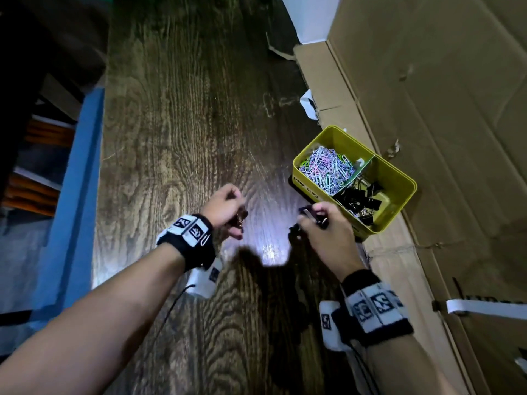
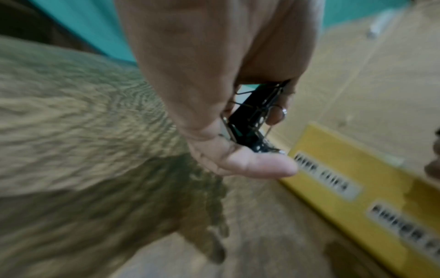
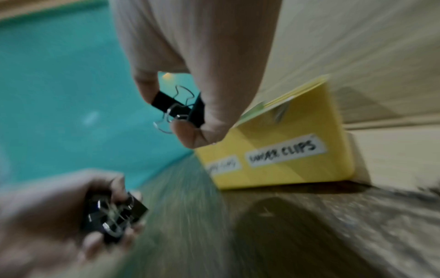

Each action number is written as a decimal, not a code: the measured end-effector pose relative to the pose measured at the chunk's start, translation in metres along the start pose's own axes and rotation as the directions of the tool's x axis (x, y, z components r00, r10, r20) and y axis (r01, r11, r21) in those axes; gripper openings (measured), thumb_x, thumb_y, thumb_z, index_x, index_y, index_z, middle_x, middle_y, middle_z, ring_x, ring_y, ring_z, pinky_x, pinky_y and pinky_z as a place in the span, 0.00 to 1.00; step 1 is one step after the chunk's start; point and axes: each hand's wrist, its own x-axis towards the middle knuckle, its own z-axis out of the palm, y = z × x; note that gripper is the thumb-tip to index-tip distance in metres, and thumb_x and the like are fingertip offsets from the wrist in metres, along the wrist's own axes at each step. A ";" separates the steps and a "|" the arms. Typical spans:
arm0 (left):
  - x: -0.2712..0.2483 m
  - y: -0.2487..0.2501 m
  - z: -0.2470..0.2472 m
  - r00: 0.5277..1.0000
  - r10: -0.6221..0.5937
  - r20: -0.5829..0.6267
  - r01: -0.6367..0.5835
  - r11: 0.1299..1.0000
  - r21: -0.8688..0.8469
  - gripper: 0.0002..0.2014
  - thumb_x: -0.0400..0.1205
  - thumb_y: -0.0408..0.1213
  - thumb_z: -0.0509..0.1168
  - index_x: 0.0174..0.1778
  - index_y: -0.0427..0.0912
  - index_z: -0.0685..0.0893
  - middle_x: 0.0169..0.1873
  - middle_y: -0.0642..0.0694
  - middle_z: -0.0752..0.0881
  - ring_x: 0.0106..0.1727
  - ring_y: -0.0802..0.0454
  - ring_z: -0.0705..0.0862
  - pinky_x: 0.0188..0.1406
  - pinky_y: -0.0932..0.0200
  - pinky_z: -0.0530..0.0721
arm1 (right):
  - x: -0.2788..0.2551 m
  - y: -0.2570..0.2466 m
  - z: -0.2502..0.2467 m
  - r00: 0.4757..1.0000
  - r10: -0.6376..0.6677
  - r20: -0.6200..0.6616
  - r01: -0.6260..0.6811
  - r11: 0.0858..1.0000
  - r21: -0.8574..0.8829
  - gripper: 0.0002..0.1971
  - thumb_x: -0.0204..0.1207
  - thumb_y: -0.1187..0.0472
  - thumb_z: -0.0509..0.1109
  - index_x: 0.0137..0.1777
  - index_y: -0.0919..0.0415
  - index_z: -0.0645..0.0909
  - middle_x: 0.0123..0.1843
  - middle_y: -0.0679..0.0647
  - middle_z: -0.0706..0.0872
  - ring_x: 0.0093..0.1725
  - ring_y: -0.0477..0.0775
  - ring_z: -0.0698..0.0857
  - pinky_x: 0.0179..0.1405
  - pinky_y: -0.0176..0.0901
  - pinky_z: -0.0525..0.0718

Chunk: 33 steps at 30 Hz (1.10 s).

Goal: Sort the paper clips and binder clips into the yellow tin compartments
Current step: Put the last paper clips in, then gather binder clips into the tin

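Note:
The yellow tin [image 1: 399,178] stands on the wooden table by the cardboard at right. Its left compartment holds pastel paper clips [image 1: 328,168]; the right one holds black binder clips [image 1: 360,199]. My left hand [image 1: 228,212] is curled round several black binder clips [image 2: 252,120], just above the table left of the tin. My right hand [image 1: 319,223] grips black binder clips [image 3: 177,108] right beside the tin's front wall [image 3: 281,159], where white labels read as clip names. Both wrist views are blurred.
Flattened cardboard [image 1: 427,95] lies along the table's right side, against the tin. The dark wooden table [image 1: 185,109] stretches away ahead. A blue edge [image 1: 77,181] runs along the table's left side, with shelves beyond it.

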 end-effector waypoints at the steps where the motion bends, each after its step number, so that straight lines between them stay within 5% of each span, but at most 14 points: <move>1: -0.003 0.013 0.005 0.998 -0.011 0.057 0.020 0.989 -0.148 0.02 0.81 0.34 0.60 0.44 0.44 0.75 0.38 0.40 0.80 0.25 0.48 0.84 0.22 0.50 0.86 | -0.003 -0.007 -0.010 1.000 0.026 -0.004 -0.025 0.977 0.210 0.10 0.74 0.59 0.72 0.53 0.58 0.78 0.38 0.48 0.84 0.32 0.43 0.82 0.35 0.34 0.80; 4: -0.018 0.061 0.030 0.966 0.094 0.240 0.004 0.926 -0.378 0.08 0.80 0.28 0.57 0.46 0.45 0.78 0.41 0.39 0.80 0.35 0.47 0.84 0.26 0.51 0.86 | 0.000 -0.022 -0.040 0.992 0.063 -0.108 0.013 0.806 0.591 0.09 0.77 0.61 0.68 0.55 0.62 0.75 0.34 0.46 0.84 0.29 0.46 0.79 0.27 0.41 0.77; 7: -0.030 0.107 0.064 0.888 0.182 0.422 0.037 0.887 -0.460 0.09 0.79 0.27 0.58 0.50 0.42 0.80 0.53 0.35 0.79 0.48 0.41 0.84 0.34 0.46 0.88 | 0.013 -0.031 -0.065 0.969 0.106 -0.225 0.069 0.754 0.654 0.09 0.79 0.66 0.65 0.57 0.63 0.73 0.44 0.53 0.83 0.32 0.47 0.82 0.22 0.34 0.80; 10: -0.037 0.140 0.103 0.874 0.165 0.457 0.016 0.930 -0.366 0.08 0.80 0.28 0.60 0.54 0.38 0.78 0.54 0.37 0.77 0.51 0.40 0.83 0.40 0.41 0.89 | 0.035 -0.023 -0.084 0.913 0.209 -0.349 0.034 0.815 0.578 0.16 0.76 0.64 0.69 0.63 0.65 0.75 0.51 0.56 0.84 0.37 0.47 0.86 0.27 0.36 0.85; 14: -0.032 0.153 0.155 0.887 0.200 0.417 -0.198 0.979 -0.049 0.10 0.81 0.41 0.64 0.55 0.42 0.80 0.53 0.42 0.82 0.55 0.43 0.83 0.51 0.43 0.87 | 0.054 -0.010 -0.093 0.871 0.234 -0.432 -0.141 0.961 0.237 0.30 0.61 0.42 0.67 0.64 0.52 0.76 0.60 0.56 0.85 0.58 0.57 0.85 0.59 0.56 0.84; 17: -0.024 0.150 0.173 0.870 0.256 0.421 -0.355 0.918 0.178 0.18 0.81 0.51 0.61 0.65 0.49 0.79 0.62 0.44 0.83 0.63 0.45 0.81 0.64 0.48 0.80 | 0.058 -0.008 -0.095 0.885 0.237 -0.400 -0.206 0.971 0.119 0.28 0.74 0.47 0.60 0.74 0.55 0.71 0.71 0.60 0.79 0.70 0.61 0.77 0.71 0.54 0.73; 20: -0.017 0.142 0.169 0.867 0.285 0.409 -0.377 0.912 0.164 0.20 0.82 0.49 0.59 0.69 0.48 0.77 0.65 0.42 0.82 0.65 0.44 0.80 0.68 0.48 0.77 | 0.056 -0.009 -0.096 0.900 0.207 -0.383 -0.199 0.978 0.062 0.26 0.78 0.51 0.60 0.76 0.54 0.68 0.73 0.60 0.77 0.72 0.61 0.75 0.72 0.52 0.72; 23: -0.020 0.132 0.155 0.840 0.392 0.375 -0.479 0.861 0.171 0.17 0.84 0.44 0.59 0.69 0.48 0.77 0.64 0.44 0.82 0.64 0.47 0.80 0.69 0.53 0.75 | 0.049 -0.010 -0.092 0.895 0.173 -0.412 -0.148 0.985 0.093 0.27 0.75 0.51 0.61 0.75 0.53 0.71 0.70 0.58 0.79 0.70 0.60 0.77 0.72 0.54 0.73; 27: -0.033 0.115 0.124 0.794 0.519 0.317 -0.588 0.787 0.185 0.14 0.82 0.41 0.60 0.63 0.48 0.81 0.57 0.43 0.86 0.52 0.45 0.84 0.55 0.56 0.78 | 0.037 -0.022 -0.092 0.869 0.087 -0.487 -0.038 0.993 0.111 0.19 0.75 0.51 0.64 0.66 0.48 0.78 0.64 0.54 0.83 0.65 0.54 0.81 0.70 0.51 0.75; 31: -0.063 0.066 0.074 0.682 0.597 0.422 -0.731 0.537 0.422 0.09 0.81 0.33 0.63 0.53 0.38 0.86 0.47 0.41 0.88 0.43 0.48 0.84 0.47 0.65 0.76 | 0.008 -0.060 -0.094 0.828 -0.147 -0.542 0.272 0.949 0.158 0.12 0.73 0.51 0.66 0.55 0.47 0.82 0.50 0.38 0.85 0.52 0.36 0.82 0.64 0.44 0.79; 33: -0.081 0.029 0.046 0.705 0.509 0.494 -0.708 0.539 0.456 0.09 0.82 0.33 0.62 0.51 0.36 0.86 0.45 0.41 0.89 0.42 0.50 0.85 0.48 0.63 0.79 | -0.016 -0.089 -0.101 0.791 -0.281 -0.543 0.447 0.872 0.200 0.08 0.75 0.52 0.67 0.52 0.46 0.83 0.48 0.39 0.85 0.50 0.38 0.82 0.55 0.45 0.81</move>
